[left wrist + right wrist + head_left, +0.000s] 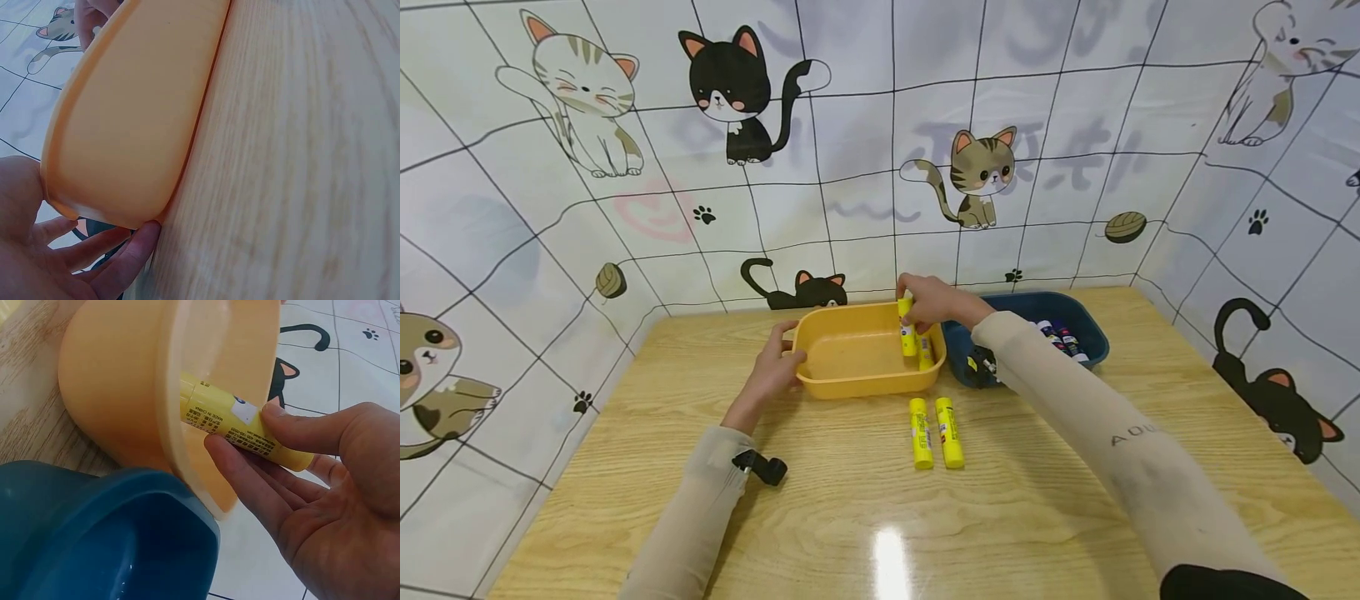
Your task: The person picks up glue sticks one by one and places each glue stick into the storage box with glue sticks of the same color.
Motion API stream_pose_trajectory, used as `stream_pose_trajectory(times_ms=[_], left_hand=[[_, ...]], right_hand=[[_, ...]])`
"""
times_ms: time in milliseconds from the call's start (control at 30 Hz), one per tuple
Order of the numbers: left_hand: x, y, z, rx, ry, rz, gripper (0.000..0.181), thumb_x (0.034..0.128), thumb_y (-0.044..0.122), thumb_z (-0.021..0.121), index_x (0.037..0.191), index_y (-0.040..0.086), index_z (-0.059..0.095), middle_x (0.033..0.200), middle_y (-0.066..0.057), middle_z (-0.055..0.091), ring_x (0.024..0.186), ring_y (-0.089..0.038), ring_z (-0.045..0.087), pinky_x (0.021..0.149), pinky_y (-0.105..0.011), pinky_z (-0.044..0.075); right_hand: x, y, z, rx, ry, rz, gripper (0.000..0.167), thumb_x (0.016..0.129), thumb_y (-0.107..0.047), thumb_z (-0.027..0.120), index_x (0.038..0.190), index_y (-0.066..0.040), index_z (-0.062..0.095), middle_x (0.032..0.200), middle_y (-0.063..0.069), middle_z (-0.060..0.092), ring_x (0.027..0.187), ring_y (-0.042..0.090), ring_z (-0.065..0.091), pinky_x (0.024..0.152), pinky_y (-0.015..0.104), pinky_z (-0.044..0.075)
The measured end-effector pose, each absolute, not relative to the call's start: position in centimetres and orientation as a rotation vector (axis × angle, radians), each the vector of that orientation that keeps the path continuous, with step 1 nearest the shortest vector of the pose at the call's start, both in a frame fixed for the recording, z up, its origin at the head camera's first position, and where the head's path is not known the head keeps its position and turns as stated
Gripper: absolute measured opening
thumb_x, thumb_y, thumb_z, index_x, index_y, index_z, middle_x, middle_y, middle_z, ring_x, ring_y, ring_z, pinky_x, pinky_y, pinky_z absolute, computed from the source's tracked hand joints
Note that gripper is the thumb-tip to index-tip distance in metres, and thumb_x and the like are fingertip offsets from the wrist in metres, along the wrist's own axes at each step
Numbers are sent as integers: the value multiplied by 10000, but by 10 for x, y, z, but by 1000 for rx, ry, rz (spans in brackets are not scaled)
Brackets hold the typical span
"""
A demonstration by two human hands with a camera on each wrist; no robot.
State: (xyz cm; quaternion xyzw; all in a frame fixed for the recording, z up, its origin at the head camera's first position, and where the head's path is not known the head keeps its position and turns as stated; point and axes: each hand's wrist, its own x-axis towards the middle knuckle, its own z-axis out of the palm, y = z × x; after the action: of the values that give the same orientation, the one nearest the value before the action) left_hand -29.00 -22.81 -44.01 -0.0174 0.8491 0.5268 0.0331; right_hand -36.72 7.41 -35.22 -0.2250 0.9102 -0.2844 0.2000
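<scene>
My right hand (934,302) pinches a yellow glue stick (907,329) between thumb and fingers. It holds the stick nearly upright inside the right end of a yellow plastic basin (831,387). Beside it in the basin is another yellow glue stick (925,353). At the basin's left end, my left hand (777,358) grips the rim, with the fingers along the outside wall in the left wrist view. Two more glue sticks, a left one (921,433) and a right one (950,432), lie side by side on the table in front of the basin.
A dark blue basin (1093,333) stands against the yellow one's right side, partly hidden by my right forearm. Several small dark-and-white tubes (1063,337) lie in it. The wooden table (820,517) meets a cat-print wall covering (865,150) behind and at both sides.
</scene>
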Motion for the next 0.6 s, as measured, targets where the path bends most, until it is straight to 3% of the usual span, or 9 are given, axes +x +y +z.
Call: stream_pose_trajectory(times_ms=[600], left_hand=[[-288, -230, -440, -56, 2597, 1636, 639, 1017, 136, 499, 1608, 224, 273, 1473, -249, 489, 1154, -385, 641, 755, -316, 632]], right_hand=[[-379, 70, -355, -577, 2562, -659, 452, 989, -103, 677, 1380, -19, 466, 1262, 234, 611, 922, 297, 746, 802, 341, 641]])
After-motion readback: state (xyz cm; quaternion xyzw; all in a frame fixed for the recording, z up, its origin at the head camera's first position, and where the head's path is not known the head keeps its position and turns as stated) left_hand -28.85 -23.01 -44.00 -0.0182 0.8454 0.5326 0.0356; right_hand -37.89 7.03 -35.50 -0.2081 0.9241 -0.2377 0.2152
